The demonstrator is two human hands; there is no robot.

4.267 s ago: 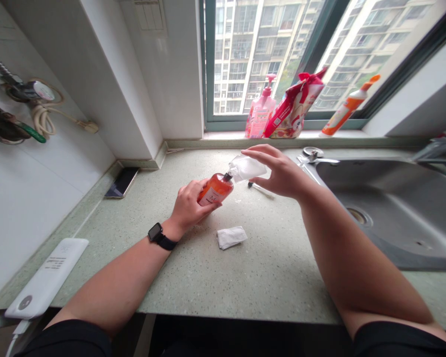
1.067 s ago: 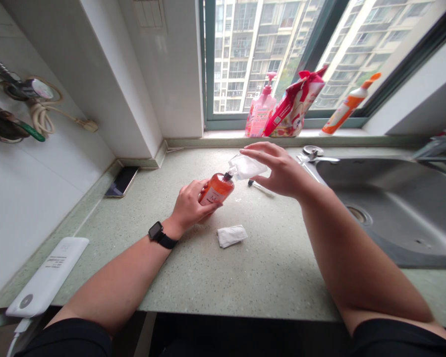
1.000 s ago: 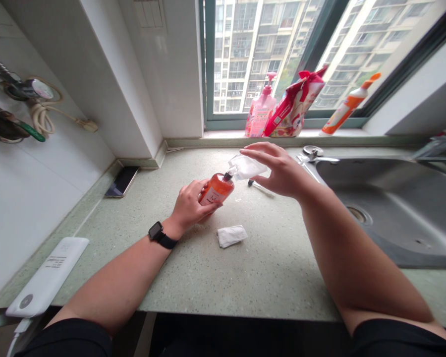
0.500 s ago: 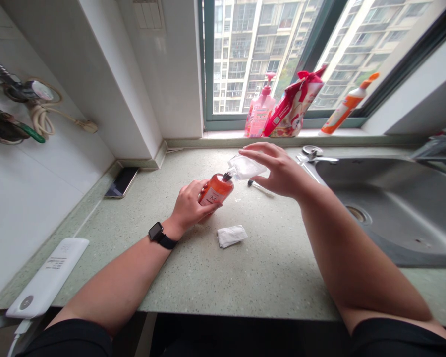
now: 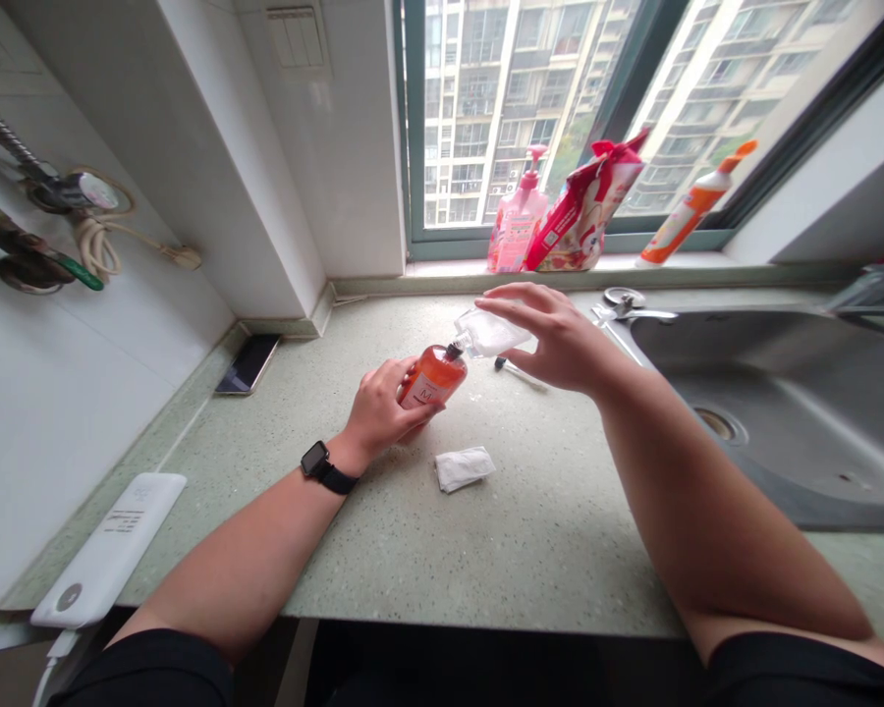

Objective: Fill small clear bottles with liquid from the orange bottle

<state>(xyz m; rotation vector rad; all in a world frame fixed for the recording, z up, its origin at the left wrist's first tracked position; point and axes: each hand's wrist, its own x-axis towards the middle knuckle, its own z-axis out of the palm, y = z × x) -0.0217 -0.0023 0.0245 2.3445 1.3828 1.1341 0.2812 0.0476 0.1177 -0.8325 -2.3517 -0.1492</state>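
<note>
My left hand is wrapped round an orange bottle with a white label, which leans to the right. The bottle's black neck meets the mouth of a clear bottle, tipped nearly on its side. My right hand grips that clear bottle between thumb and fingers and hides part of it. Behind the right fingers lies a thin tube with a black cap, partly covered; it looks like a pump or dropper top. A folded white tissue rests on the counter below the bottles.
The metal sink and its tap are on the right. Along the windowsill stand a pink pump bottle, a red bag and an orange-white bottle. A phone and a white power bank lie at left.
Both hands hold the two bottles mouth to mouth as before. The whole view has shifted slightly; nothing else has clearly moved.
</note>
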